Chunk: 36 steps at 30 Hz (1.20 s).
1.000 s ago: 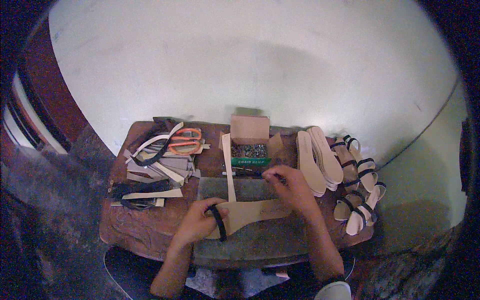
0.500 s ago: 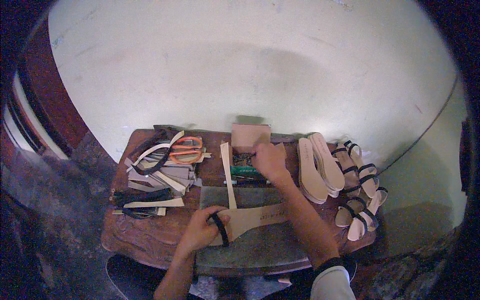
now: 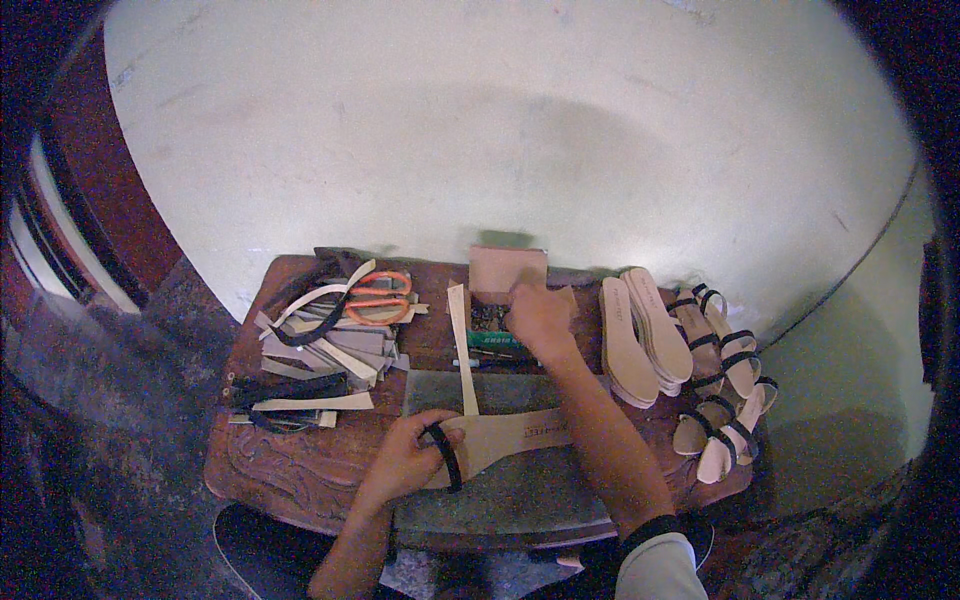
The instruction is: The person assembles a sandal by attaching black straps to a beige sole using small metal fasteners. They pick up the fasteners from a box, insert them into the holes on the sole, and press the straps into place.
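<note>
My left hand (image 3: 405,458) presses a tan shoe insole (image 3: 515,436) and a black strap (image 3: 445,455) against a grey stone slab (image 3: 520,490) near the table's front edge. A long thin beige strip (image 3: 462,350) lies across the insole's heel end. My right hand (image 3: 538,318) reaches forward into a small open cardboard box (image 3: 492,305) holding small dark tacks; its fingers are curled inside the box, and whether they grip anything is hidden.
Orange-handled scissors (image 3: 378,297) lie on a heap of cut strips and straps (image 3: 320,345) at the left. A stack of tan insoles (image 3: 640,335) and several strapped sandals (image 3: 725,390) sit at the right. The low wooden table (image 3: 270,465) stands against a pale wall.
My right hand has left the insole and moved forward to the box of tacks. My left hand stays on the insole and strap.
</note>
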Each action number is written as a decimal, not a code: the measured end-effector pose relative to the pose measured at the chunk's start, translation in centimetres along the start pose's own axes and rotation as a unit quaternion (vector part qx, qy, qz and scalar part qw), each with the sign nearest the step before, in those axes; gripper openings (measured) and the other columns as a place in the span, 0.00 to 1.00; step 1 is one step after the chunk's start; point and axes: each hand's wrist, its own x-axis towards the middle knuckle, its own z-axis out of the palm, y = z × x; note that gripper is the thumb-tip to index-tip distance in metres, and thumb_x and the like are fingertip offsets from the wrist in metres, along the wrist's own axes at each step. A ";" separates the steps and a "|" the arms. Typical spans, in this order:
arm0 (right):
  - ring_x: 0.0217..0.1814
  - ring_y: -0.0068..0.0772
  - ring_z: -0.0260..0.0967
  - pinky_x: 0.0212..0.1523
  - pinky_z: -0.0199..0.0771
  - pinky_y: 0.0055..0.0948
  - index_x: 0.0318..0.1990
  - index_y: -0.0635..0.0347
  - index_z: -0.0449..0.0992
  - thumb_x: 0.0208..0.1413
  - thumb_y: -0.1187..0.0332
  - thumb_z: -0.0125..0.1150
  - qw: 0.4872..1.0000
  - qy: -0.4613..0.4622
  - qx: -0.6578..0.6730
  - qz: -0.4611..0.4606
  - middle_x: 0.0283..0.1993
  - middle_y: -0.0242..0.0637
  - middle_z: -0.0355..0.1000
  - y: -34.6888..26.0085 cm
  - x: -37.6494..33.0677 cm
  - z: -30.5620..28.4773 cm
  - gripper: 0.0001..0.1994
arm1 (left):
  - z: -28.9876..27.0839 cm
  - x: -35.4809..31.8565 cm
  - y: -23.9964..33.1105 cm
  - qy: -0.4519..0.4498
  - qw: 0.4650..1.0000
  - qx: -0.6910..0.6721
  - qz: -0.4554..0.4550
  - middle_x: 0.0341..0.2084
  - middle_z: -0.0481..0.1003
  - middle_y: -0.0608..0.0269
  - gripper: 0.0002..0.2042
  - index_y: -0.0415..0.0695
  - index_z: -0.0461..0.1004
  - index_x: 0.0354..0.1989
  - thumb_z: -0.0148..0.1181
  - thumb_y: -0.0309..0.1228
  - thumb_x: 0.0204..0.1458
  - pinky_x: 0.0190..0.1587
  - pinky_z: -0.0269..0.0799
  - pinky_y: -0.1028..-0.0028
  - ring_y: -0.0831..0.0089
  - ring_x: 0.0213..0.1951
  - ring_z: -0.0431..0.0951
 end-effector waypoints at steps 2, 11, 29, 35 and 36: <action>0.38 0.50 0.76 0.39 0.76 0.46 0.30 0.60 0.80 0.42 0.65 0.61 1.000 0.014 -0.024 -0.009 0.34 0.50 0.76 0.3 0.2 0.6 0.09 | 0.0 0.1 -0.2 -0.005 1.000 0.000 0.005 0.28 0.78 0.58 0.13 0.36 0.75 0.43 0.59 0.31 0.52 0.38 0.72 0.72 0.75 0.33 0.76; 0.38 0.49 0.74 0.42 0.74 0.43 0.35 0.58 0.79 0.39 0.61 0.67 0.994 0.023 0.109 0.006 0.34 0.46 0.76 -0.2 -1.7 -3.2 0.15 | 0.1 0.1 -0.3 0.004 1.000 0.015 -0.002 0.29 0.78 0.57 0.13 0.37 0.75 0.43 0.59 0.30 0.51 0.39 0.72 0.72 0.73 0.35 0.77; 0.37 0.20 0.71 0.40 0.70 0.21 0.35 0.63 0.78 0.50 0.73 0.65 0.850 -0.123 0.512 -0.005 0.33 0.31 0.76 0.2 -18.1 -7.4 0.06 | 0.2 -0.3 0.7 -0.007 1.000 -0.016 0.006 0.31 0.77 0.60 0.15 0.37 0.74 0.44 0.60 0.33 0.52 0.41 0.71 0.74 0.75 0.36 0.75; 0.36 0.21 0.71 0.39 0.70 0.22 0.36 0.62 0.78 0.50 0.74 0.64 0.825 -0.106 0.554 -0.034 0.33 0.33 0.75 -1.8 -17.6 -5.7 0.06 | 0.4 -0.5 0.2 -0.006 0.999 -0.028 0.045 0.31 0.77 0.62 0.14 0.37 0.74 0.44 0.60 0.31 0.53 0.38 0.71 0.75 0.77 0.34 0.75; 0.35 0.22 0.71 0.38 0.70 0.22 0.36 0.61 0.78 0.49 0.75 0.64 0.835 -0.083 0.540 -0.062 0.32 0.34 0.75 -2.0 -17.6 -5.2 0.06 | 0.4 -0.5 0.6 -0.005 0.999 -0.020 0.032 0.31 0.77 0.62 0.13 0.37 0.74 0.44 0.60 0.31 0.52 0.38 0.70 0.74 0.76 0.34 0.75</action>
